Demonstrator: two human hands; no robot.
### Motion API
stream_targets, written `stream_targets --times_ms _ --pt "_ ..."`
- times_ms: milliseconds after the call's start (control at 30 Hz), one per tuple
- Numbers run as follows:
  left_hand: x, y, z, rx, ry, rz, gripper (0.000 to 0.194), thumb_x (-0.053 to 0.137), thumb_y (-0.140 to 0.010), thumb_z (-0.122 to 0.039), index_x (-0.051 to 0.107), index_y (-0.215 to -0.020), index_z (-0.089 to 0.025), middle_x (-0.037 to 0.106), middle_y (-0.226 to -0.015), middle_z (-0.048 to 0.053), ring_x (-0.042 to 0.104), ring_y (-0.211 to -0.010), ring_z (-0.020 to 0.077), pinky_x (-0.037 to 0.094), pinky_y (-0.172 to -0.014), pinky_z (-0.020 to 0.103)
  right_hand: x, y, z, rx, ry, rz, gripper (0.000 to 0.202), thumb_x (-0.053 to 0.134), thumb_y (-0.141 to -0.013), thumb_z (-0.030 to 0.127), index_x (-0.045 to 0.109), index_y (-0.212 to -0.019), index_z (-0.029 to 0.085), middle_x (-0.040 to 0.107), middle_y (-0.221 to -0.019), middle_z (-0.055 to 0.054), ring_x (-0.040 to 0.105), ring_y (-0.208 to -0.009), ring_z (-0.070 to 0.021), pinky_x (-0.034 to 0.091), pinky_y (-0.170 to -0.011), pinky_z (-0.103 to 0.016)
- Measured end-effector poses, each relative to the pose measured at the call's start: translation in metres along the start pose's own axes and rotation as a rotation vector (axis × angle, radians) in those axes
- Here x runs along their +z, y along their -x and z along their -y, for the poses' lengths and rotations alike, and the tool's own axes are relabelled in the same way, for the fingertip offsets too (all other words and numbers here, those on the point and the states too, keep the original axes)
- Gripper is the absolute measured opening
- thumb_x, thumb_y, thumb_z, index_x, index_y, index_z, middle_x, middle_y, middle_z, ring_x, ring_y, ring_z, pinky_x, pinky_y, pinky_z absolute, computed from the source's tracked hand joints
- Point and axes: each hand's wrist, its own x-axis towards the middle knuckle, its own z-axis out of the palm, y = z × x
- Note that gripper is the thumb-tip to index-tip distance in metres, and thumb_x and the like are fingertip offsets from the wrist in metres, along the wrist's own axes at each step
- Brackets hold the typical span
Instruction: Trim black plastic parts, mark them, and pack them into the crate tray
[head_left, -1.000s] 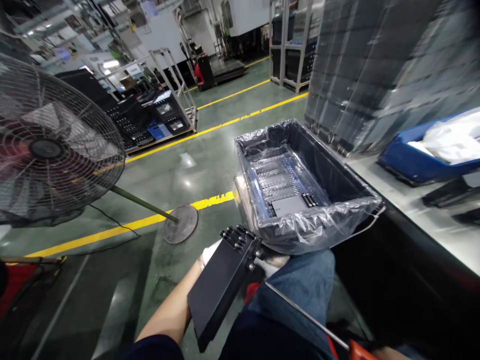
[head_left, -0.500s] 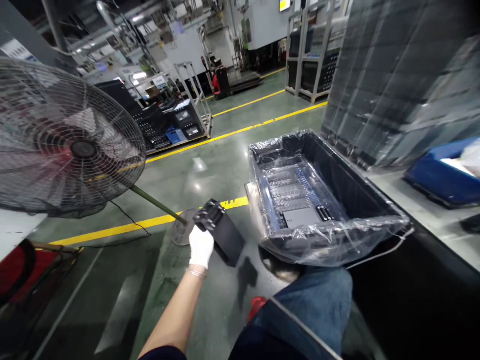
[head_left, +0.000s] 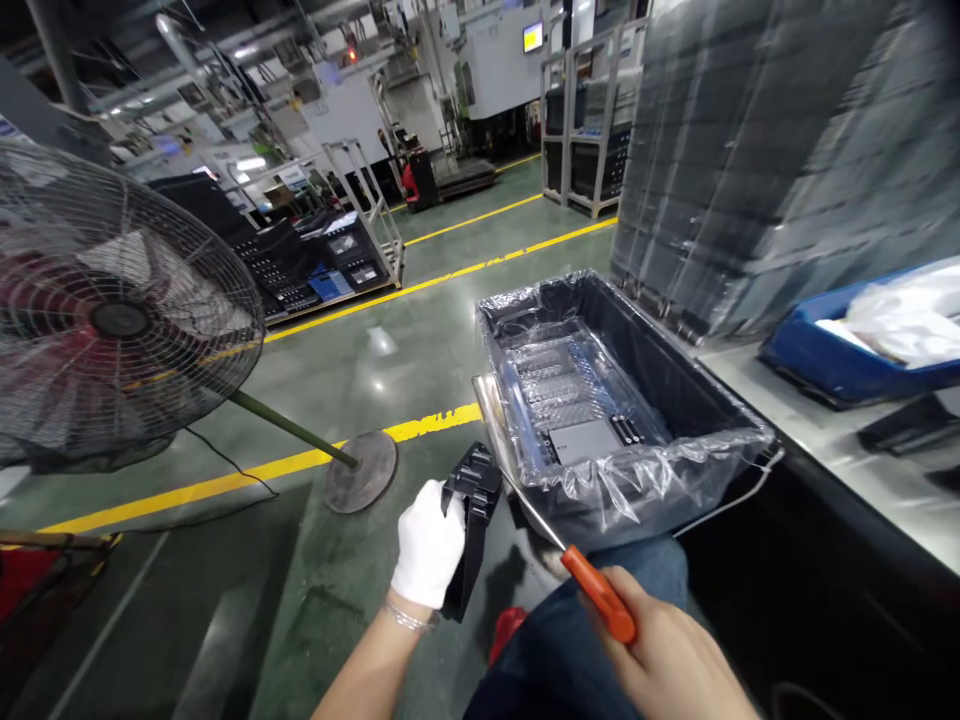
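My left hand (head_left: 429,545), in a white glove, grips a black block-shaped part (head_left: 474,490) with ridges and slots on its upper face. The part is tilted above the floor, in front of the bin. My bare right hand (head_left: 649,640) is closed around the orange handle of a hand tool (head_left: 600,592) with a long thin metal shaft. That shaft points up and left toward the black part. Whether its tip touches the part I cannot tell.
A black bin lined with clear plastic (head_left: 697,395) stands just beyond my knee, with bagged parts inside. A large fan (head_left: 120,320) is at the left, its round base (head_left: 361,472) on the floor. On the right lies a blue tub (head_left: 832,350) near tall wrapped stacks (head_left: 720,170).
My right hand has come into view with the orange-handled tool. My left hand has moved right and nearer, and the black part has been turned.
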Motion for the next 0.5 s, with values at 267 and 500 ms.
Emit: stream_targets --times_ms 267,500 --pt "-0.002 -0.002 -0.005 0.056 -0.150 0.029 0.023 0.041 -0.097 -0.020 0.059 -0.082 -0.021 0.068 -0.084 0.009 0.067 -0.086 0.0266 0.042 -0.074 0.032 0.012 -0.019 0.015 -0.017 0.073 0.016 0.009 0.044 -0.091 0.024 0.052 -0.090 0.027 0.073 -0.070 0.001 0.072 -0.066 -0.0227 0.040 -0.057 -0.028" --pt "0.003 -0.005 0.002 0.066 -0.127 0.037 0.028 0.037 -0.096 -0.022 0.061 -0.084 -0.019 0.067 -0.085 0.011 0.067 -0.085 0.0267 0.043 -0.075 0.033 0.012 -0.030 0.018 -0.012 0.085 0.019 0.013 0.043 -0.092 0.026 0.055 -0.093 0.027 0.072 -0.070 0.000 0.072 -0.068 -0.0233 0.039 -0.057 -0.027"
